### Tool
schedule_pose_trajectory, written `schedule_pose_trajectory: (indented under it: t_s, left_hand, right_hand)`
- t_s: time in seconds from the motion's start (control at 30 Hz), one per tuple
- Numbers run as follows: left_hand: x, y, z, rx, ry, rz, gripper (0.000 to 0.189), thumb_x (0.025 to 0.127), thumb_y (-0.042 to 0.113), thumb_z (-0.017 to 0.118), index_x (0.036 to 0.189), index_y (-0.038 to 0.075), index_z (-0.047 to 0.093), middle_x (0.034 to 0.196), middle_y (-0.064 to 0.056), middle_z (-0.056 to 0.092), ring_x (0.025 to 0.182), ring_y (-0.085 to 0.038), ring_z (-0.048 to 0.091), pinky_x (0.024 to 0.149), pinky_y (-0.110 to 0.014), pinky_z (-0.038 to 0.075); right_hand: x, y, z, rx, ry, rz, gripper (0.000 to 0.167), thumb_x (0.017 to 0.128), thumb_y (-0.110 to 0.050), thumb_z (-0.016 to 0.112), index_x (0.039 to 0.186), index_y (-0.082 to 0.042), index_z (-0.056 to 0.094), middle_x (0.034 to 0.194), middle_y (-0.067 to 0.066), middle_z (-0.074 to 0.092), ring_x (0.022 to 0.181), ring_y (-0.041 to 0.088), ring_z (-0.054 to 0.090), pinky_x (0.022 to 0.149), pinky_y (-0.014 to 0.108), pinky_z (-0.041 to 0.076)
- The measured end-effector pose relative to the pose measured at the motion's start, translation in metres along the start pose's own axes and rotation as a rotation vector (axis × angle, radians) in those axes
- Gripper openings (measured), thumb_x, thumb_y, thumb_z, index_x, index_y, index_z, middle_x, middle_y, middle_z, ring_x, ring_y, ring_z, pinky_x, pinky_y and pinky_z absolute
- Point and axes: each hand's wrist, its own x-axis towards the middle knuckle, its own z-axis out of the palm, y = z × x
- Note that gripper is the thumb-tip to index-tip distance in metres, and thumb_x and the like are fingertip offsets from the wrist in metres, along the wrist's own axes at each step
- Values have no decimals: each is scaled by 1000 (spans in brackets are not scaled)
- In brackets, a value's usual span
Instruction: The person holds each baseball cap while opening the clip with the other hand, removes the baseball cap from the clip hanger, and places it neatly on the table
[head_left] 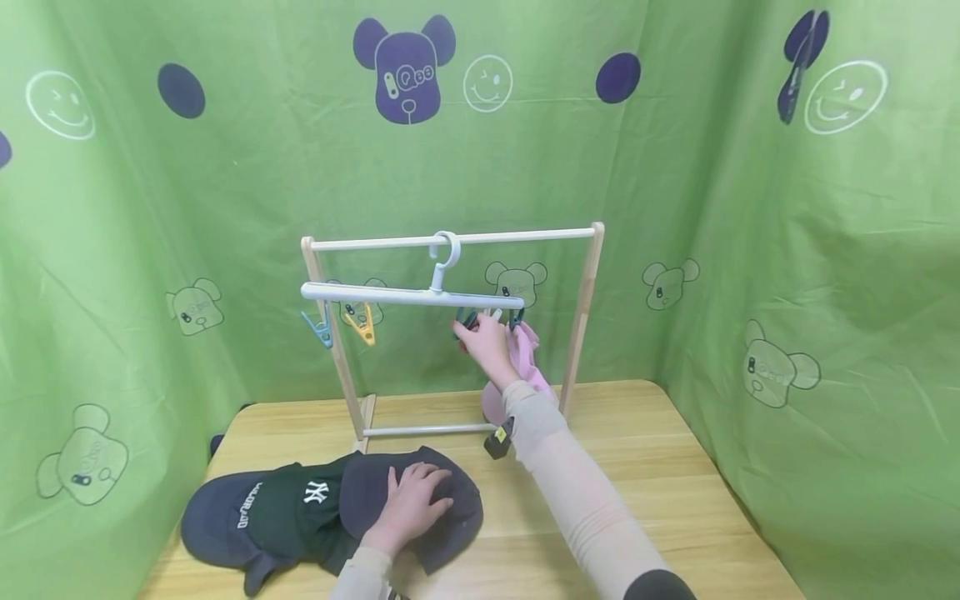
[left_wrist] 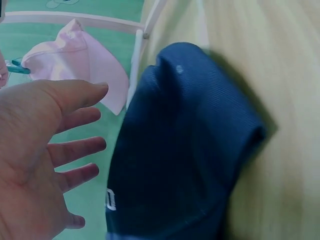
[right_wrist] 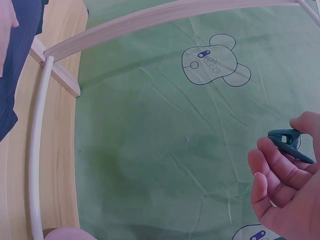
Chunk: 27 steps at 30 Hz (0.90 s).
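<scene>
My right hand (head_left: 486, 343) is raised to the hanger and pinches a dark green clothes peg (right_wrist: 289, 144) between thumb and fingers. Beside it, a pink cap (left_wrist: 70, 62) hangs from another dark peg (head_left: 516, 317) at the hanger's right end. The pale blue hanger (head_left: 375, 293) hooks over the rack's top bar. Down at the table, my left hand (head_left: 411, 504) is over a dark navy cap (head_left: 459, 500), its fingers spread and straight. That cap lies at the right end of an overlapping row of dark caps.
A dark green cap (head_left: 288, 508) and another navy cap (head_left: 213, 512) lie to the left. A blue peg (head_left: 321, 331) and a yellow peg (head_left: 363, 327) hang at the hanger's left. The wooden rack (head_left: 587, 300) stands at the table's back, before a green curtain (head_left: 247, 183).
</scene>
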Motion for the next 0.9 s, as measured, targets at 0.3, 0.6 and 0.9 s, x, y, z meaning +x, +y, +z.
schedule_pose_trajectory:
  t_s: [0.3,0.6,0.9]
  left_hand:
    - [15,3,-5,-51,24,-21,42,88,31,69,127,15,63,127,-9,61,128,-37,48,106,-80,15]
    - [26,6,-11,-61,42,-44,44,89,31,68,130,14,61,131,-11,60,127,-37,50,107,-79,15]
    - [35,8,-15,-74,54,-58,46,90,33,66,132,17,58,137,-13,57,131,-38,48,106,-79,15]
  right_hand:
    - [-1,0,-2,-13,-15,-35,24,91,-29,64,95,-5,62,82,12,72,64,15,63,58,24,54]
    - [-1,3,-4,-11,-19,-61,26,91,-26,66,102,-3,61,84,13,71,63,15,64,57,24,54]
    - [-1,5,-10,12,-14,-62,31,92,-24,65,114,-2,61,84,12,69,74,30,68,58,23,55]
